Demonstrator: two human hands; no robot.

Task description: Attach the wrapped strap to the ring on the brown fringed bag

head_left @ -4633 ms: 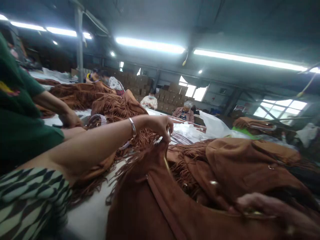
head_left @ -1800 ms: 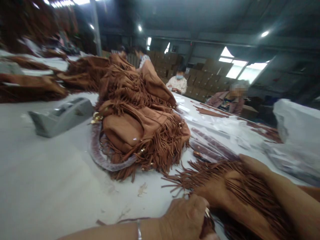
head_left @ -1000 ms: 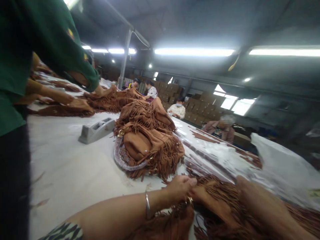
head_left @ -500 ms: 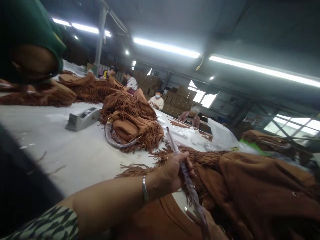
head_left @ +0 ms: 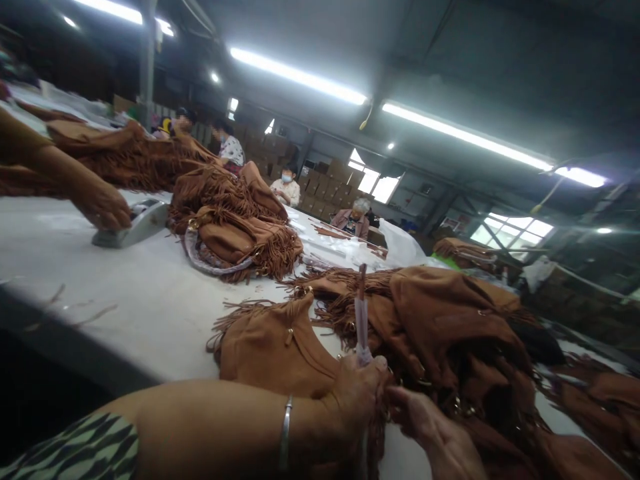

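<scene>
Wrapped strap [head_left: 361, 313] now upright, gripped in left hand [head_left: 357, 400]; right hand [head_left: 430, 433] half-curled beside it, holding nothing visible; fringed bag [head_left: 280, 347] beneath.

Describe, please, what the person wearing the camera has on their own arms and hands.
The left arm is bare from the upper arm down, below a short sleeve patterned in green, black and pale zigzag stripes. A thin silver bangle circles the left wrist. The left hand and right hand wear no gloves; no ring can be made out. The right arm is out of view.
</scene>
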